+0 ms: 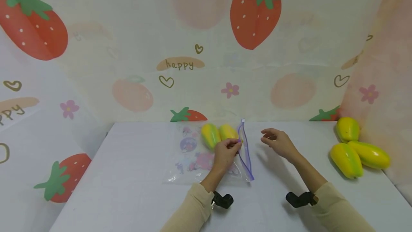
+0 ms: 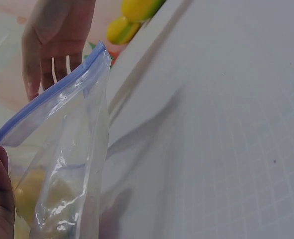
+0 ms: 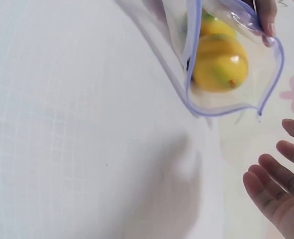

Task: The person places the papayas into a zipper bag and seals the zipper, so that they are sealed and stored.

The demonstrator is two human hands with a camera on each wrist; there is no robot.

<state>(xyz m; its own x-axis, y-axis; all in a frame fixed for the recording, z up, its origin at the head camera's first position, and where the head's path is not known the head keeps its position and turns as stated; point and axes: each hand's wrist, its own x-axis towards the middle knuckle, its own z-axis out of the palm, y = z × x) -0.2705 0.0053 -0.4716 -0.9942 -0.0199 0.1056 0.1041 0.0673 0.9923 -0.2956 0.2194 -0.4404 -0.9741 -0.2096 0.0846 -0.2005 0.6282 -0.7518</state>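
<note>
A clear plastic zip bag (image 1: 175, 153) with printed cartoon pictures lies on the white table, its purple zip edge (image 1: 247, 156) facing right. Two yellow-green papayas (image 1: 210, 136) are inside, toward the back. In the right wrist view the bag's mouth gapes, and one papaya (image 3: 220, 64) shows just within it. My left hand (image 1: 225, 155) pinches the upper side of the mouth between thumb and fingers. To the right of the bag, my right hand (image 1: 280, 144) hovers above the table, apart from everything, its fingers loosely bent and holding nothing.
Three more papayas (image 1: 346, 160) rest in a group at the table's right edge. Cloth walls (image 1: 141, 53) printed with strawberries stand behind and at both sides of the table (image 1: 128, 203). A black wrist camera (image 1: 222, 200) sits on each arm.
</note>
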